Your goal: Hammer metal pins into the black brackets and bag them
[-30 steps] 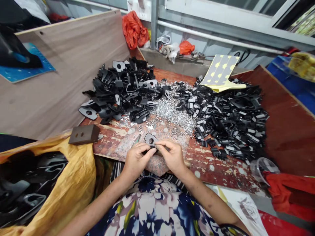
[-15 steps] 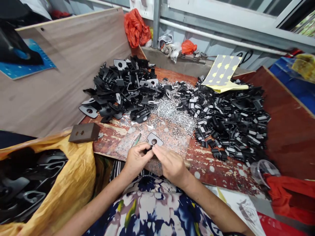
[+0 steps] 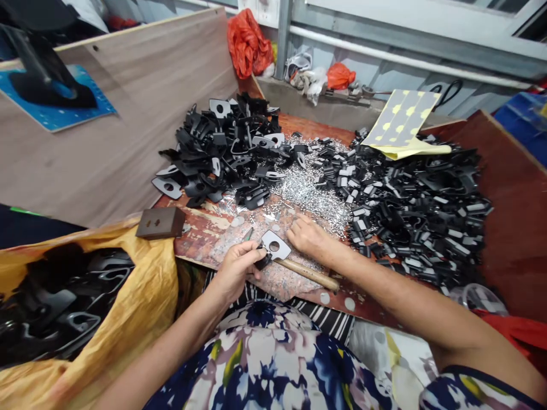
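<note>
My left hand (image 3: 240, 265) grips a black plastic part (image 3: 277, 244) between thumb and fingers. The part has a flat light-grey face with a round hole, turned upward. Beyond it, my right hand (image 3: 308, 236) rests low over the stone slab (image 3: 233, 230), fingers curled, at the near edge of a pile of small metal pins (image 3: 311, 191). Whatever its fingertips hold, if anything, is hidden. A wooden handle (image 3: 310, 274) lies on the slab below the right hand, its far end covered by the part. The tip of a thin greenish tool (image 3: 248, 233) shows beside the left hand.
Black parts with grey faces (image 3: 222, 154) are heaped at left, small black clips (image 3: 410, 210) at right. A sticker sheet (image 3: 399, 119) tops the clips. A brown block (image 3: 160, 222) sits by a yellow sack (image 3: 156, 285) of black parts. Wooden boards (image 3: 128, 119) wall the left side.
My right hand has left the black part and moved forward and right to the pins' edge. My left hand still holds the part, now tilted. The wooden handle has come into fuller view.
</note>
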`<state>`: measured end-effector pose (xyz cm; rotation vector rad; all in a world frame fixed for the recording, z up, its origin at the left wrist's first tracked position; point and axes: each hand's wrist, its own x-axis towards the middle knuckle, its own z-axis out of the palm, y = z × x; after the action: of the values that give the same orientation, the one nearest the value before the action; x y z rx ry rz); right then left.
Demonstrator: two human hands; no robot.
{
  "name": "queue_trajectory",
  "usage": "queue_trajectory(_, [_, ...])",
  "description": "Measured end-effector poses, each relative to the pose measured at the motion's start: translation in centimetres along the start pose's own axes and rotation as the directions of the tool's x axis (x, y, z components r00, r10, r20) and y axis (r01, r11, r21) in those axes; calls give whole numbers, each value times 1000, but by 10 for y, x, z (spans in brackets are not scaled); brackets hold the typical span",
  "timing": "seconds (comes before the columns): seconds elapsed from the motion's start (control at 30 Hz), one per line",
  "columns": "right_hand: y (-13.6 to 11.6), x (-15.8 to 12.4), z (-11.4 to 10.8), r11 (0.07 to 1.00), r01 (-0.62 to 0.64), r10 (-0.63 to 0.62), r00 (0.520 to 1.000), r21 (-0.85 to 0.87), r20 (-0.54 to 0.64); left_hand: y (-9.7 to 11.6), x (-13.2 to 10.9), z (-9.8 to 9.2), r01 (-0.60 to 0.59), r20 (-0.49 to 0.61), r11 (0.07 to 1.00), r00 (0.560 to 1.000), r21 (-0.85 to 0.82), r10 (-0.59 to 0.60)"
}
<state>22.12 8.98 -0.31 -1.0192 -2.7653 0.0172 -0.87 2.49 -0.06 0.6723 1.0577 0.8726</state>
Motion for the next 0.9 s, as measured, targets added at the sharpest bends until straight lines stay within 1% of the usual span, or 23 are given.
queue_trajectory(0.07, [4, 0, -2, 999, -45, 45, 999, 9, -16, 2, -1, -2, -4, 11, 998, 1000, -69, 5])
queue_trajectory(0.13, [4, -3, -8, 983, -143, 153, 985, 118, -78, 2, -1, -5, -14, 18, 991, 1000, -136, 17])
queue_trajectory(0.17, [1, -5, -12, 955, -199, 229, 966, 218, -123, 3, 0, -6, -26, 13, 986, 999, -167, 29])
queue_trajectory(0.2, [-5, -7, -16, 910, -242, 311, 935, 337, -168, 3, 0, -7, -41, 3, 980, 999, -196, 42])
queue_trajectory(0.23, [-13, -9, -20, 848, -260, 387, 899, 462, -205, 3, 1, -7, -53, -10, 974, 999, -222, 52])
queue_trajectory(0.3, [-35, -12, -27, 717, -228, 492, 835, 659, -247, 3, 2, -6, -55, -21, 966, 998, -253, 51])
queue_trajectory(0.33, [-47, -12, -29, 672, -199, 516, 817, 713, -258, 3, 3, -4, -46, -13, 966, 999, -254, 44])
queue_trajectory(0.37, [-59, -11, -30, 651, -172, 521, 810, 739, -271, 4, 4, -2, -39, 2, 967, 999, -252, 40])
queue_trajectory(0.4, [-68, -10, -31, 650, -151, 516, 807, 745, -287, 4, 4, 0, -36, 15, 968, 999, -247, 41])
queue_trajectory(0.5, [-86, -4, -31, 701, -139, 503, 792, 699, -346, 2, 4, 4, -49, 29, 965, 998, -257, 58])
queue_trajectory(0.57, [-89, -1, -30, 735, -151, 496, 785, 660, -372, 0, 2, 5, -53, 33, 960, 997, -276, 64])
queue_trajectory(0.67, [-91, 0, -30, 804, -175, 457, 795, 569, -400, -3, 0, 5, -51, 37, 952, 997, -300, 65])
queue_trajectory(0.73, [-94, -1, -30, 882, -166, 374, 816, 442, -440, -4, -1, 5, -54, 36, 950, 997, -308, 68])
queue_trajectory(0.8, [-99, -1, -31, 952, -129, 251, 848, 276, -467, -5, -1, 5, -74, 19, 947, 996, -314, 84])
queue_trajectory(0.87, [-103, 1, -34, 984, -94, 155, 872, 151, -465, -6, -2, 5, -101, -8, 940, 995, -326, 104])
queue_trajectory(0.9, [-104, 2, -35, 988, -91, 141, 876, 127, -461, -7, -3, 5, -113, -21, 936, 993, -333, 113])
